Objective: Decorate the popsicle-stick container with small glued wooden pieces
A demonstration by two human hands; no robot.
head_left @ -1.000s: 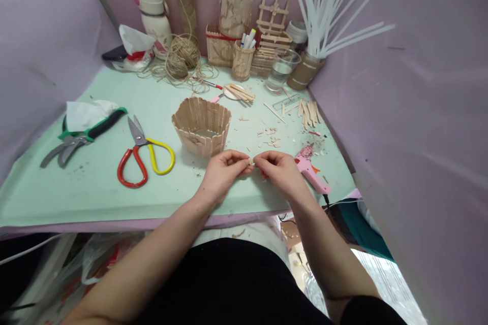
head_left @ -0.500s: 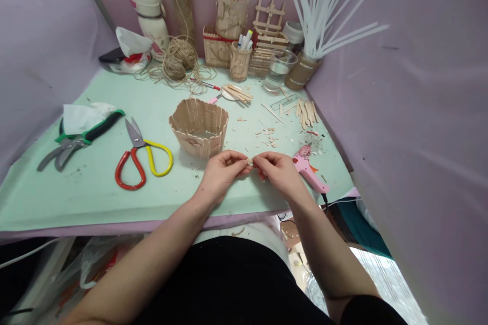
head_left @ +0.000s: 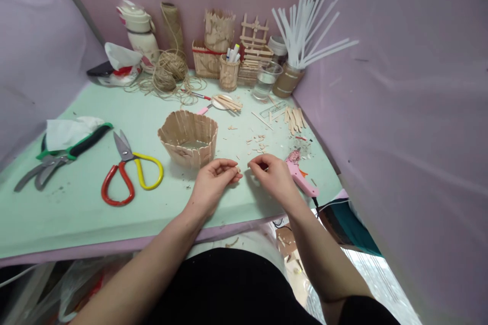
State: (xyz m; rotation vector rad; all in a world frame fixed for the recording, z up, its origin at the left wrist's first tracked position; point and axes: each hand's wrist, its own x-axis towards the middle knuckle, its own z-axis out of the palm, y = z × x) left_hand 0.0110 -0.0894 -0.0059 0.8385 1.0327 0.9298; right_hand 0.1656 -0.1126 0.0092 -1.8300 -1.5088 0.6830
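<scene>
My left hand [head_left: 213,180] rests on the green table near its front edge, fingers pinched on a tiny pale wooden piece [head_left: 238,168]. A short gap to the right, my right hand [head_left: 272,175] has its fingers curled and pinched; what they hold is too small to make out. Just behind my left hand stands a small basket of popsicle sticks [head_left: 188,138]. Small wooden offcuts [head_left: 259,143] lie scattered beyond my right hand. A pink glue gun [head_left: 301,177] lies right beside my right hand.
Red-and-yellow scissors [head_left: 127,172] and green-handled cutters [head_left: 57,155] lie at the left with a tissue. Twine [head_left: 168,68], a flask, stick crafts, a pen cup, a glass and a jar of white strips [head_left: 290,73] line the back. Loose sticks [head_left: 293,118] lie at the right. Purple walls enclose the table.
My two hands, which were pinching the small piece together, have drawn slightly apart; the piece stays with the left. The camera view has shifted so everything sits lower and further left.
</scene>
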